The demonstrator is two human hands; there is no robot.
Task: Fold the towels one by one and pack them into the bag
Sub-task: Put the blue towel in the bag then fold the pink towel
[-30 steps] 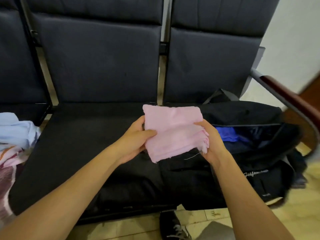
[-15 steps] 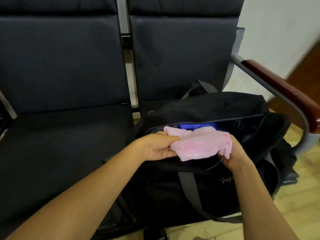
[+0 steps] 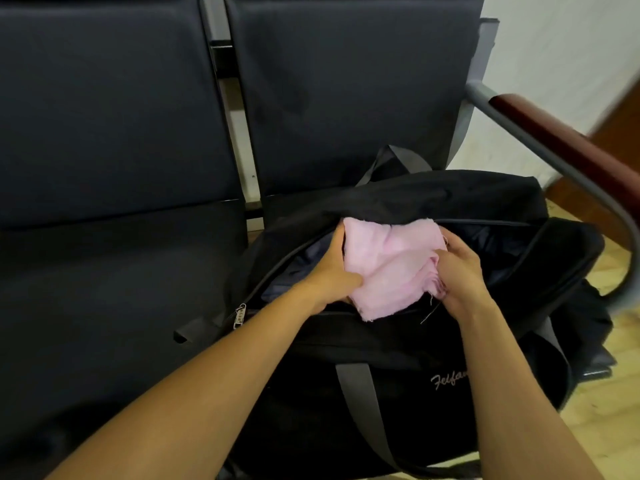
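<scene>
A folded pink towel (image 3: 391, 265) sits in the open mouth of a black duffel bag (image 3: 398, 368) that rests on the right seat. My left hand (image 3: 329, 268) grips the towel's left edge, thumb on top. My right hand (image 3: 457, 271) holds the frayed right edge, fingers curled over it. The towel's near corner hangs over the bag's front rim. The blue item seen earlier inside the bag is hidden under the towel.
Dark padded seats (image 3: 114, 271) with a metal gap between them run across the view. A metal armrest with a brown wooden top (image 3: 554, 140) curves past the bag's right end. A grey strap (image 3: 360, 396) and a zip pull (image 3: 239, 315) hang at the bag's front.
Both hands carried the pink towel from above the seat to the right and down into the bag's opening. The view swung right, so the towel pile at the left is out of sight.
</scene>
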